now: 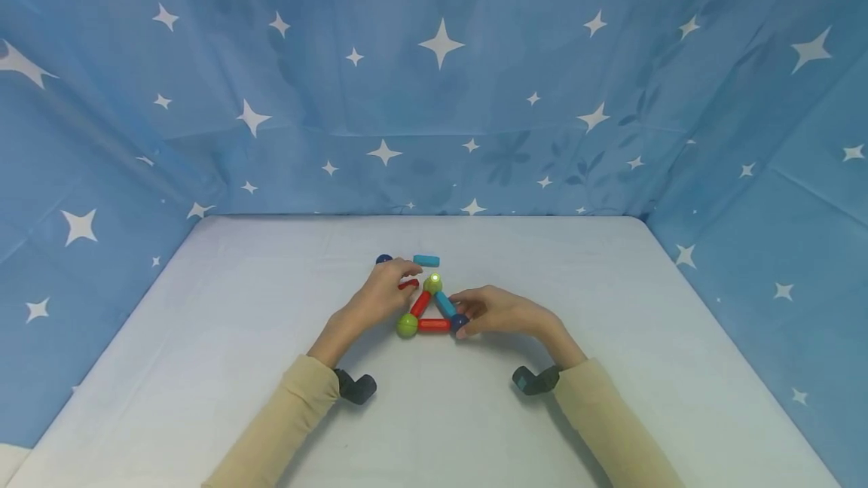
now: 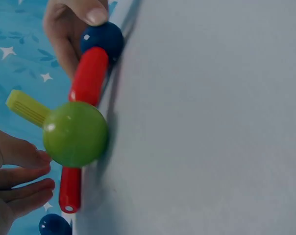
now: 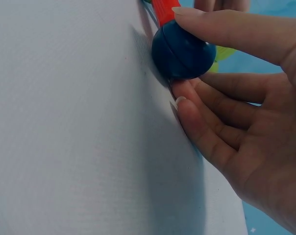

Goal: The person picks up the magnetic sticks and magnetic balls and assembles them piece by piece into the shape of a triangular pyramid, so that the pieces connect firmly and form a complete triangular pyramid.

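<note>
A flat triangle of magnetic rods and balls lies on the table. Its sides are a left red rod (image 1: 421, 303), a bottom red rod (image 1: 434, 325) and a light blue rod (image 1: 444, 304). Green balls form the near left corner (image 1: 407, 324) and far corner (image 1: 432, 287); a yellow-green rod (image 2: 28, 108) rises from the far one. My right hand (image 1: 505, 311) holds the navy ball (image 3: 182, 51) at the right corner, thumb on top and fingers below. My left hand (image 1: 380, 294) hovers left of the triangle, fingers loosely extended, beside a loose red rod (image 2: 70, 191).
Past my left hand lie a loose navy ball (image 1: 383, 258) and a loose light blue rod (image 1: 426, 260). A white cloth covers the table (image 1: 203, 367). Blue curtains (image 1: 434, 96) with white stars enclose its back and sides.
</note>
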`<state>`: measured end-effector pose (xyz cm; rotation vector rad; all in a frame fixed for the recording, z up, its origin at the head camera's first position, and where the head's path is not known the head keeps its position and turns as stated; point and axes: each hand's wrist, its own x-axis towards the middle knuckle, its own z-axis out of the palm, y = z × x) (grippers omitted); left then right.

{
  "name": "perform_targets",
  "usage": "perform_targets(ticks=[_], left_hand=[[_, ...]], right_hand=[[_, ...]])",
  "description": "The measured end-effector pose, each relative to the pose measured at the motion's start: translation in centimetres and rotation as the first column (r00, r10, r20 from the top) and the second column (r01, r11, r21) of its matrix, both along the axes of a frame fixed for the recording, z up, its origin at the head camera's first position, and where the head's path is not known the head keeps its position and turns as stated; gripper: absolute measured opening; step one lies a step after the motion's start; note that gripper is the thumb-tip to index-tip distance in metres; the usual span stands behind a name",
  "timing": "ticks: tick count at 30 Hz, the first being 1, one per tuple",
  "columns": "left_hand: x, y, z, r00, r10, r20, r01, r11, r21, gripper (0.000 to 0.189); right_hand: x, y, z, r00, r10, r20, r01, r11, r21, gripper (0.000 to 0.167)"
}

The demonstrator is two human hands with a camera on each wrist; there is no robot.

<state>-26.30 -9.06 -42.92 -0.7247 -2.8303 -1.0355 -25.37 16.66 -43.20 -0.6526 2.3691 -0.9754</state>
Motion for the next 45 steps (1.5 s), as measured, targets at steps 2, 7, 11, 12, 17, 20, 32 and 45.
perform_targets(ticks=[2, 7, 11, 12, 17, 20, 32, 45], left_hand=[[-0.1, 0.1, -0.1, 1.0, 0.014, 0.001, -0.014, 0.998, -0.067, 0.033], [-0.3, 0.2, -0.6, 0.999, 0.019, -0.029, -0.023, 0.991, -0.135, 0.034], [-0.3, 0.1, -1.0, 0.998, 0.014, -0.055, -0.022, 0.989, -0.147, 0.035], [-0.4, 0.1, -1.1, 0.999, 0.016, -0.051, -0.024, 0.988, -0.15, 0.036], [-0.3, -0.1, -1.1, 0.999, 0.036, -0.022, -0.039, 0.992, -0.119, 0.037], [0.1, -0.3, -0.7, 0.999, 0.045, -0.006, -0.045, 0.998, -0.053, 0.039], [3.1, -0.1, 1.0, 0.991, -0.012, 0.131, -0.024, 0.963, 0.27, 0.028], [3.9, 2.4, 0.9, 0.969, -0.083, 0.232, -0.021, 0.91, 0.415, 0.024]], right_hand=[[0.0, 0.1, 0.0, 1.0, -0.004, 0.003, 0.004, 1.0, 0.0, 0.066], [0.0, 0.1, -0.2, 1.0, -0.003, 0.008, 0.003, 1.0, -0.004, 0.067], [0.0, 0.1, -0.1, 1.0, -0.004, 0.009, 0.004, 1.0, -0.005, 0.067], [0.0, 0.1, -0.1, 1.0, -0.004, 0.01, 0.004, 1.0, -0.004, 0.067], [-0.1, 0.0, -0.1, 1.0, -0.002, 0.011, 0.002, 1.0, -0.003, 0.067], [-0.2, 0.0, -0.1, 1.0, 0.0, 0.011, 0.0, 1.0, 0.001, 0.067], [-0.3, 0.2, -0.3, 1.0, -0.007, 0.023, 0.007, 1.0, -0.007, 0.067], [-0.3, 0.1, -0.2, 1.0, 0.013, 0.021, -0.013, 1.0, -0.012, 0.069]])
